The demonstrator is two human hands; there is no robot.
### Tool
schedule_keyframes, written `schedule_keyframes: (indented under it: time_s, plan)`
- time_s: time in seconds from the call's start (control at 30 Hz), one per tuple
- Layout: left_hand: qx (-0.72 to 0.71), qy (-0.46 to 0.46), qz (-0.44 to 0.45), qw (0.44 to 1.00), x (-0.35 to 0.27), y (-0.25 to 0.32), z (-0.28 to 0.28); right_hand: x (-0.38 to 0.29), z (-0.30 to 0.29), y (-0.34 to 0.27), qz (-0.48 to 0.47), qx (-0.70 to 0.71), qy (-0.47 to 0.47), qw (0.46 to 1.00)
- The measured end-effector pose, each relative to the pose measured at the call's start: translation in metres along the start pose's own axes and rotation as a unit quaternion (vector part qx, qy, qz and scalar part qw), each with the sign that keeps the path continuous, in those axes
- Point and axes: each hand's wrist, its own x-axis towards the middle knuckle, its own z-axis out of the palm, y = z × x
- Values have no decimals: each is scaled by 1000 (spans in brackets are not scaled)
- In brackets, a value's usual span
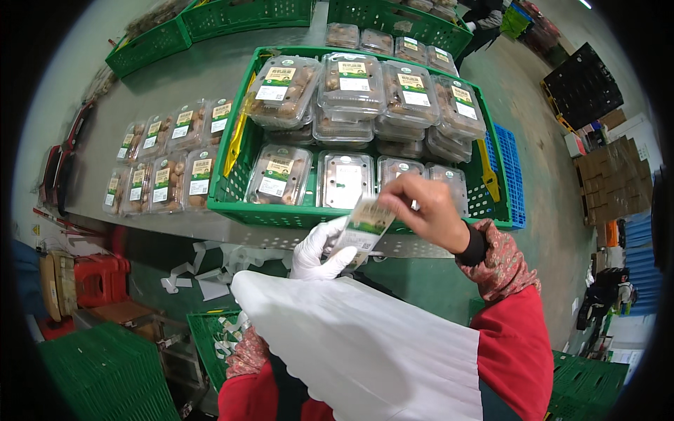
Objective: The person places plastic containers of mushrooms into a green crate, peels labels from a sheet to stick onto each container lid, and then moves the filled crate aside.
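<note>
My left hand (318, 255), in a white glove, holds a strip of printed labels (363, 231) in green, cream and white. My bare right hand (429, 210) pinches the upper end of that strip between thumb and fingers. Just beyond both hands is a green plastic crate (274, 213) with stacked clear plastic clamshell boxes, seemingly of mushrooms. One front-row box (346, 181) shows a bright white surface under its lid. A labelled box (279, 176) lies left of it. My right hand partly hides two front-row boxes, including this one (401, 167).
More labelled clamshell boxes (168, 179) stand left on the metal table (158, 87). Loose backing-paper strips (210, 281) lie below its edge. A wide white sheet-like material (363, 342) covers my front. Stacked green crates (105, 373) stand lower left; a person (482, 23) is at the back.
</note>
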Motion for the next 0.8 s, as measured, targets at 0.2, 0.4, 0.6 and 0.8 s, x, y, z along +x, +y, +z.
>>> schedule_keyframes:
  time_s: [0.2,0.4,0.6,0.8]
  plan:
    - [81,16,162,983,15,13,14,-19,14,-17,-117,-4,13,993]
    - [-32,96,54,993,16,-7,31,-40,18,-11,-93,-41,-2,995]
    - [50,-52,-63,995,14,-13,34,-34,-51,55,148,-19,84,985]
    - [159,-62,-166,971,7,0,17,-74,-114,176,285,-142,-186,930]
